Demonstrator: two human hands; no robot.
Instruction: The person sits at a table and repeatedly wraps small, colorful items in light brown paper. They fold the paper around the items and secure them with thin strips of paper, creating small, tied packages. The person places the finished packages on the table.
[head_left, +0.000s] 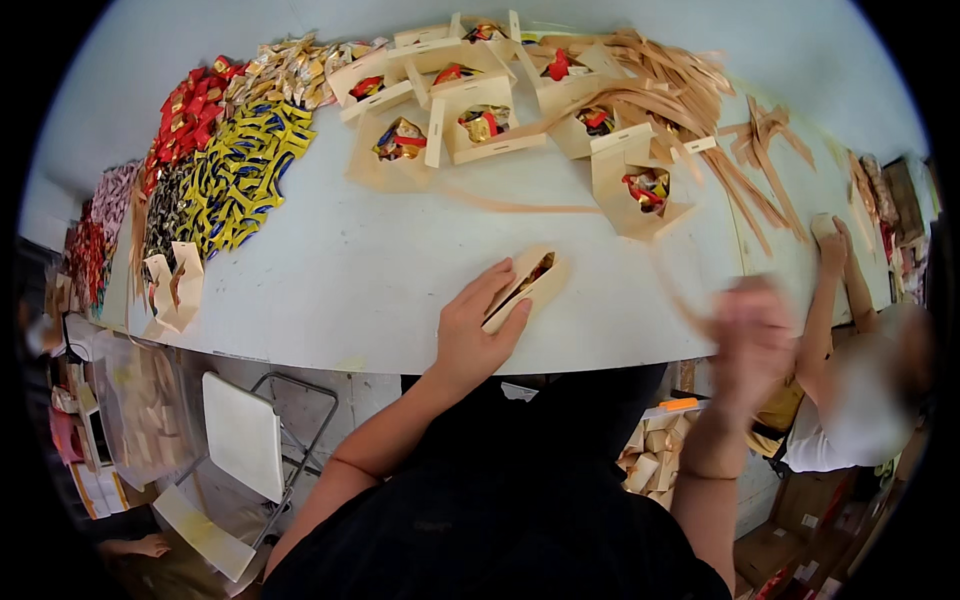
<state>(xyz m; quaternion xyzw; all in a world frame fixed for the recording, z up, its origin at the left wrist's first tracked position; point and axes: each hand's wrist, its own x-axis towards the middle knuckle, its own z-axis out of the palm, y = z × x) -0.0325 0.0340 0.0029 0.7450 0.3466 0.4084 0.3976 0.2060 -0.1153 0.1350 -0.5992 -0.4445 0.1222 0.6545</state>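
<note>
My left hand (480, 315) grips a small cream cardboard gift box (551, 289) on the table. Its two top edges lean together, and wrapped sweets show through the gap. To the right, my right hand (750, 330) is raised and blurred by motion, closed on a tan ribbon strip (675, 289) that trails up toward the boxes. Just beyond my hands stands an open cream box (622, 202) filled with sweets in red and gold wrappers. Another open filled box (457, 139) and an open box with flaps spread (367, 169) stand farther back.
Heaps of yellow-and-blue wrapped sweets (240, 176) and red wrapped sweets (187, 112) cover the table's left. Tan ribbons (667, 79) lie piled at the back right. A co-worker (862, 382) works at the right end. A white folding chair (244, 435) stands at lower left, a bin of finished boxes (652, 457) at lower right.
</note>
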